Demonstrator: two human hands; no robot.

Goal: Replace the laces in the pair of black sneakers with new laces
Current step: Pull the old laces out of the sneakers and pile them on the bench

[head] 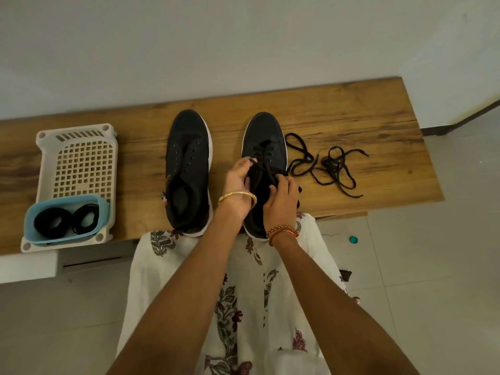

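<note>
Sneakers, black with white soles, stand side by side on the wooden bench (351, 117), toes away from me. Left sneaker (188, 171): eyelets bare. Right sneaker (263, 147): laced at the lower eyelets only. My left hand (238, 185) holds its left edge, fingers curled; my right hand (281, 197) pinches its black lace (266, 161) near the tongue. A loose lace (327, 165) lies tangled just right of that shoe. At left, a white basket (78, 158) carries a blue tub (67, 207) with two coiled black laces (66, 220).

light: dim, even, soft | shadows: faint | focus: slightly soft | edges: wide-angle bowing
</note>
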